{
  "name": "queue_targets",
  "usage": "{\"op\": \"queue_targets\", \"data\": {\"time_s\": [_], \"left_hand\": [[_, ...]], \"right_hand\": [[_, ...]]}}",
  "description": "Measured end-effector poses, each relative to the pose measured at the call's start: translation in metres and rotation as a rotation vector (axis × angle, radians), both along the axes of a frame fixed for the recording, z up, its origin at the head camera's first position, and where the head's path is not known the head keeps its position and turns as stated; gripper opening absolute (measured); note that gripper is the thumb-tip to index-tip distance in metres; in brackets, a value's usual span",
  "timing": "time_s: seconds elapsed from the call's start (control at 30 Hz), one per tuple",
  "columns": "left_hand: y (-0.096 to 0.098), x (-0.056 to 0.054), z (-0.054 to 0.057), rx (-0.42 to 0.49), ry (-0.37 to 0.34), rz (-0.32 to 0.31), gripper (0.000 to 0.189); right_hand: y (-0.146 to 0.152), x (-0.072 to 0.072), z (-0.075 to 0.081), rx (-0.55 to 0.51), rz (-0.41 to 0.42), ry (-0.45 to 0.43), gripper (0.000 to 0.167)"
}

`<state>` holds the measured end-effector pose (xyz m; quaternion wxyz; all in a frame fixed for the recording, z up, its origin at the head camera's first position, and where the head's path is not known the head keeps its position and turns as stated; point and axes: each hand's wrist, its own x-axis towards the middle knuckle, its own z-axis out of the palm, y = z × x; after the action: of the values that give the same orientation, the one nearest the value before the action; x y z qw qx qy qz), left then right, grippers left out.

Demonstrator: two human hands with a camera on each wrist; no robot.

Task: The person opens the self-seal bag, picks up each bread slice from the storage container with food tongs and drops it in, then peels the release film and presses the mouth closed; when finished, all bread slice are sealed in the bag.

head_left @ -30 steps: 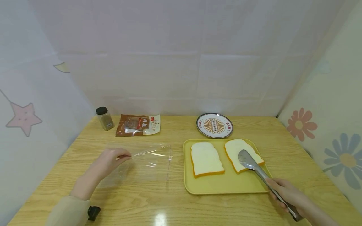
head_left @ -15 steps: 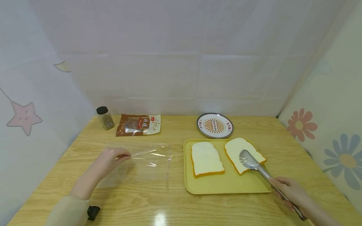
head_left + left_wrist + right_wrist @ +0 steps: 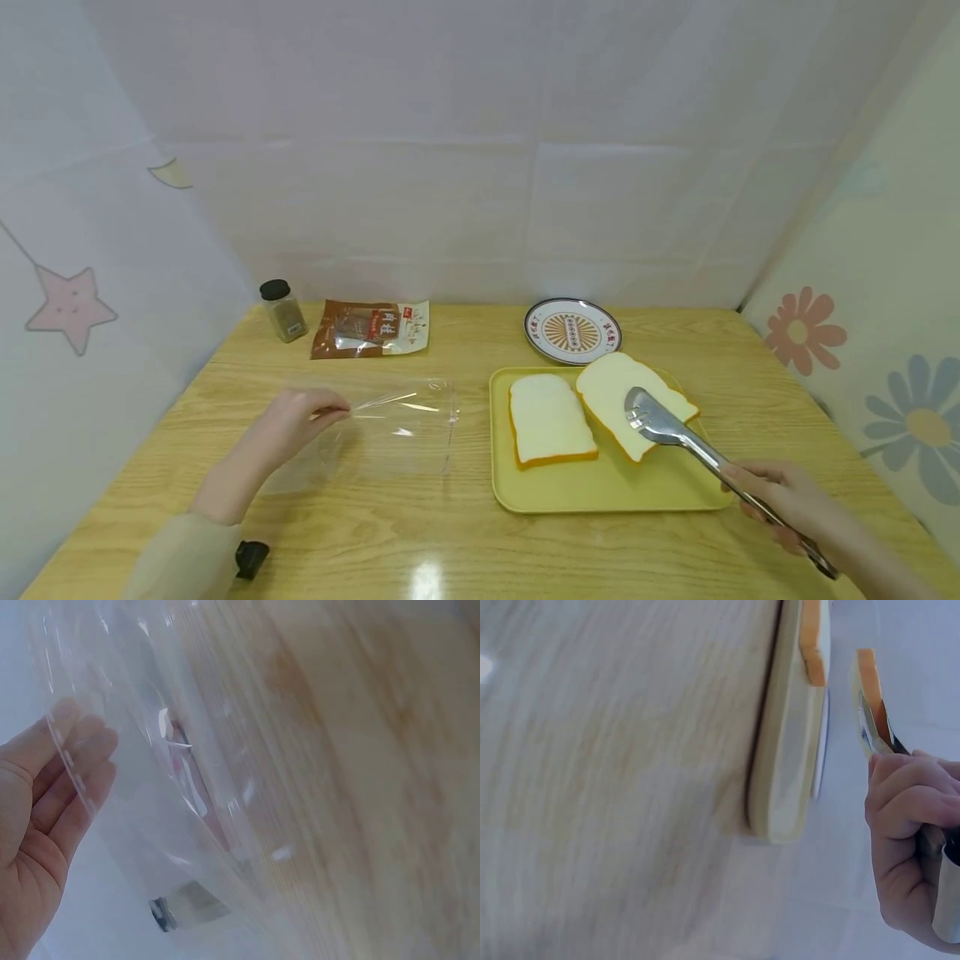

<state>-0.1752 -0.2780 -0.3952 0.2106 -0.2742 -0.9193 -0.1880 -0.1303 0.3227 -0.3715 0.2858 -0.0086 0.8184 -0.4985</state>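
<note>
- Tongs (image 3: 701, 452): lower arm hidden beneath the right-hand bread slice (image 3: 609, 385); mid-handle covered by the right hand (image 3: 786, 504).
- Right forearm: cut off by the head view's bottom edge.
- Left hand (image 3: 294, 423): wrist end cropped in its own wrist view.
- Sleeve (image 3: 183, 562): cut off at the bottom; dark object (image 3: 251, 558) beside it partly covered, identity unclear.
- Clear bag (image 3: 408, 450): left outline indistinct; cropped in the left wrist view.
- Packet (image 3: 367, 329): fine print illegible; blurred through the film at left wrist.
- Jar (image 3: 287, 318): label too small to read.
- Tray (image 3: 570, 492): partly hidden under the slices; cropped at right wrist, as is the left-hand slice (image 3: 551, 421).
- Desk (image 3: 375, 533): near edge out of frame.
</note>
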Motion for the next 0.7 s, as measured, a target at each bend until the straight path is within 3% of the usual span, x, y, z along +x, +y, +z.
{"op": "queue_targets", "data": {"time_s": [0.27, 0.47, 0.7], "left_hand": [[0.001, -0.001, 0.0, 0.002, -0.023, 0.009, 0.013], [0.001, -0.002, -0.001, 0.011, -0.031, 0.005, 0.014], [0.002, 0.0, 0.0, 0.012, -0.041, 0.006, 0.014]], "right_hand": [[-0.021, -0.006, 0.013, -0.046, 0.121, 0.004, 0.045], [-0.04, -0.014, 0.016, -0.143, 0.24, -0.019, 0.047], [-0.064, -0.029, 0.015, -0.117, 0.345, 0.036, 0.043]]}}
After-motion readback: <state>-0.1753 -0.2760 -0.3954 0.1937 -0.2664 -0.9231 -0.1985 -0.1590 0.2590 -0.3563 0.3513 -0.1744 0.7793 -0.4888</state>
